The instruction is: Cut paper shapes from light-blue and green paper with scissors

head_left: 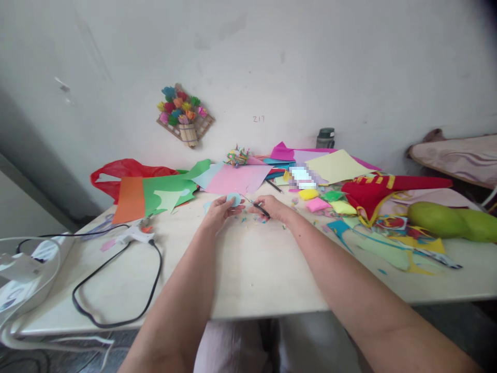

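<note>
My left hand (222, 211) is closed on a small light blue paper piece (234, 199), pinched between thumb and fingers. Facing it, my right hand (272, 207) grips scissors by their black handles (261, 209). The thin blades point left toward the blue paper; whether they touch it I cannot tell. Another pale blue piece (207, 207) shows just left of my left hand. Tiny coloured paper scraps (254, 219) are scattered on the table (267, 274) beneath both hands.
Coloured sheets, one pink (236, 178) and one green (169, 189), lie behind my hands. A white glue gun (135, 233) with a black cord rests at left by a power strip (39, 264). At right are small bright packets (318, 204), paper offcuts (382, 248) and green fruit (438, 218).
</note>
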{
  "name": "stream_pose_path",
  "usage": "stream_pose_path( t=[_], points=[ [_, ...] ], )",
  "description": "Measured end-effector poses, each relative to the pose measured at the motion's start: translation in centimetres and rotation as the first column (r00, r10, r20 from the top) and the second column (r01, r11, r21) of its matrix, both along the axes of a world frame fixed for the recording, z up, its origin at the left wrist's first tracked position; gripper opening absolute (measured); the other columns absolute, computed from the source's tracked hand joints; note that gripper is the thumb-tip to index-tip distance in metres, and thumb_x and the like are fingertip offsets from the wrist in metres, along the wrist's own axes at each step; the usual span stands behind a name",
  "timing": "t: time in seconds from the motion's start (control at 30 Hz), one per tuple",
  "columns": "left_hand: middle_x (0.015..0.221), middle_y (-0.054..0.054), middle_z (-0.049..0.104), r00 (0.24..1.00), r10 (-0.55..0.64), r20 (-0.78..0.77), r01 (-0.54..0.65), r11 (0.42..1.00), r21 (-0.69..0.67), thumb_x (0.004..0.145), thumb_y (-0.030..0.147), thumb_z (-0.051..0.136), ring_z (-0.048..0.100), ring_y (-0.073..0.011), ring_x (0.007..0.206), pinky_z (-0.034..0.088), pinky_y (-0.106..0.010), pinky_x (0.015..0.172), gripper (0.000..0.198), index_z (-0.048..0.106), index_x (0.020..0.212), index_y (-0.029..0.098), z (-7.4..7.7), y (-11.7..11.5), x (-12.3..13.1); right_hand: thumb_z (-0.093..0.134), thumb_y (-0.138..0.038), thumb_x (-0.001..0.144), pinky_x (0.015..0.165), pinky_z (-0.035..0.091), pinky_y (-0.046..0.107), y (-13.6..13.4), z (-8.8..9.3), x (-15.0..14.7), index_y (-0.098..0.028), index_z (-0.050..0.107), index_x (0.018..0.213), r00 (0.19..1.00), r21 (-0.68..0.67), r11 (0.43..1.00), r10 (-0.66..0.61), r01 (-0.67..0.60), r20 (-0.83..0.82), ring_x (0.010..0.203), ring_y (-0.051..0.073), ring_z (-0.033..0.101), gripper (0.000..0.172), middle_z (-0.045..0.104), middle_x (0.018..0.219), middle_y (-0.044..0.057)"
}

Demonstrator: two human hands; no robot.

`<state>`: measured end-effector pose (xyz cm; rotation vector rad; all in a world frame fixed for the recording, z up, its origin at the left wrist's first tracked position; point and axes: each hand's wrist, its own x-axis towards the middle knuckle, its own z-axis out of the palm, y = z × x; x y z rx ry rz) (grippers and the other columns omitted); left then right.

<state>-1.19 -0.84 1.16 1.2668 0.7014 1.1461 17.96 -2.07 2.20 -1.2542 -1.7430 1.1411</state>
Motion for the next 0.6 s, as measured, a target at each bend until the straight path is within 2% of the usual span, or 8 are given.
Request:
stream_pose_path(
  t=[0.1, 0.2, 0.4, 0.6],
  points=[
    [0.103, -0.014, 0.065, 0.999, -0.038, 0.007, 0.038, 0.999, 0.016, 0.074, 0.026, 0.063, 0.066, -0.0195, 0.082, 0.053, -0.027, 0.071, 0.023, 0.062, 0.091, 0.010, -0.2, 0.2, 0.0, 0.072, -0.035, 0.061, 0.034, 0.035, 0.017, 0.2, -0.2, 0.0, -0.013, 0.057, 0.072, 0.999, -0.005, 0.999, -0.050, 0.049, -0.016, 0.034, 0.005, 0.042, 0.029, 0.047, 0.042, -0.006],
    [0.104, -0.013, 0.065, 0.999, -0.048, 0.024, 0.048, 0.999, 0.009, 0.074, 0.023, 0.063, 0.066, -0.0193, 0.082, 0.053, -0.028, 0.074, 0.022, 0.060, 0.092, 0.011, -0.2, 0.2, 0.0, 0.073, -0.034, 0.060, 0.035, 0.036, 0.017, 0.2, -0.2, 0.1, -0.014, 0.056, 0.070, 0.995, 0.008, 0.997, -0.076, 0.077, -0.063, 0.035, 0.005, 0.041, 0.029, 0.046, 0.041, -0.007],
    [0.088, -0.011, 0.069, 0.998, 0.009, 0.054, -0.007, 0.999, -0.031, 0.070, 0.020, 0.066, 0.067, -0.0202, 0.075, 0.053, -0.029, 0.068, 0.023, 0.051, 0.086, 0.013, 0.3, -0.3, 0.2, 0.073, -0.037, 0.058, 0.036, 0.038, 0.019, 1.1, -1.1, 0.2, -0.014, 0.056, 0.072, 0.989, 0.045, 0.995, -0.081, 0.087, -0.122, 0.037, 0.006, 0.043, 0.032, 0.049, 0.045, -0.005],
    [0.077, -0.009, 0.068, 0.995, 0.096, 0.035, -0.094, 0.994, -0.056, 0.063, 0.027, 0.071, 0.067, -0.0215, 0.072, 0.051, -0.030, 0.065, 0.027, 0.050, 0.074, 0.014, 0.5, -0.2, 0.0, 0.071, -0.041, 0.059, 0.038, 0.039, 0.019, 1.9, -1.8, 0.4, -0.015, 0.057, 0.073, 0.991, 0.065, 0.995, -0.072, 0.079, -0.109, 0.038, 0.007, 0.045, 0.033, 0.053, 0.047, -0.003]
  ],
)
